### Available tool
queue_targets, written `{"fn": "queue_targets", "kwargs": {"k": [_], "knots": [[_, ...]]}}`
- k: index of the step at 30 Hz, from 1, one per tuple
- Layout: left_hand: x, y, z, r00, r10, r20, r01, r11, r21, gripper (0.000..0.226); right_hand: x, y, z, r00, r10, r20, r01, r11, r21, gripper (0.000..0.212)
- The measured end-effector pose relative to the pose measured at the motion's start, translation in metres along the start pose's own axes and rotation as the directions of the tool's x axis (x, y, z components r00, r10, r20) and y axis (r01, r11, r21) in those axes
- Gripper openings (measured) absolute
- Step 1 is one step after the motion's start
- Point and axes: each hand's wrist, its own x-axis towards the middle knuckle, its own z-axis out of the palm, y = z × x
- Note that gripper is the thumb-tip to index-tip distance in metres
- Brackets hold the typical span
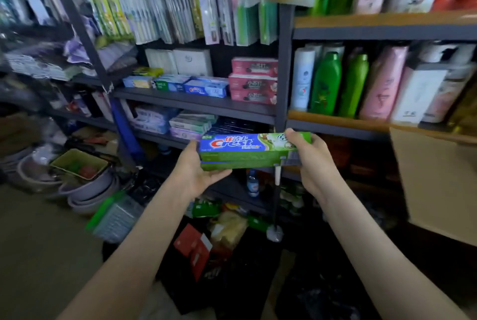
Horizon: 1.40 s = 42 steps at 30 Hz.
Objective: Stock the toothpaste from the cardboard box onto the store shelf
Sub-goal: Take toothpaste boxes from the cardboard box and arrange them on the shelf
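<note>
Both hands hold a small stack of green and blue Crest toothpaste boxes (247,150) level in front of the dark metal store shelf (196,104). My left hand (198,172) grips the stack's left end with fingers curled underneath. My right hand (309,159) grips the right end, thumb on top. The cardboard box (433,180) stands at the right, its inside hidden. On the shelf lie blue toothpaste boxes (206,87) and a stack of pink ones (254,79); more toothpaste boxes (191,124) sit one shelf lower, just behind the held stack.
Toothbrush packs (165,10) hang above the shelf. Green and pink bottles (348,84) fill the wooden shelf to the right. Plastic basins (85,183) and a green-lidded container (116,216) stand on the floor at the left. Bags and red packets (196,247) lie on the floor below my hands.
</note>
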Motion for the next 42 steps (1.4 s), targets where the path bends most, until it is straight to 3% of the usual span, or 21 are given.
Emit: {"fn": "queue_targets", "kwargs": {"k": [4,9,14,18,23,30,36,42], "knots": [[0.035,0.019,-0.037,0.999,0.032,-0.034,-0.028,0.995,0.100,0.023,0.030,0.022,0.044,0.997,0.071,-0.001,-0.071,0.996,-0.060,0.034],[0.088,0.051,-0.065,0.992,0.091,-0.086,-0.081,0.990,0.113,0.025,0.086,0.045,0.091,0.996,0.084,-0.017,-0.086,0.951,-0.299,0.075],[0.150,0.085,-0.095,0.977,0.118,-0.178,-0.106,0.992,0.074,0.035,0.146,0.061,0.142,1.000,-0.006,-0.011,0.001,0.900,-0.437,0.050],[0.197,0.126,-0.123,0.957,0.116,-0.266,-0.119,0.993,0.005,0.031,0.200,0.072,0.184,0.998,0.016,0.062,0.000,0.969,-0.249,0.045],[0.249,0.173,-0.181,0.898,0.164,-0.407,-0.203,0.978,-0.054,0.027,0.252,0.084,0.241,1.000,0.002,0.018,-0.001,0.998,-0.063,0.036],[0.337,0.237,-0.269,0.834,0.176,-0.524,-0.267,0.958,-0.104,0.027,0.321,0.115,0.326,0.994,-0.076,-0.073,0.073,0.996,-0.047,0.034],[0.431,0.299,-0.321,0.868,0.199,-0.455,-0.251,0.966,-0.055,0.028,0.366,0.149,0.381,0.963,-0.151,-0.225,0.107,0.974,-0.197,0.034],[0.498,0.332,-0.330,0.946,0.172,-0.275,-0.168,0.985,0.039,0.027,0.374,0.168,0.437,0.950,-0.225,-0.217,0.147,0.934,-0.326,0.026]]}}
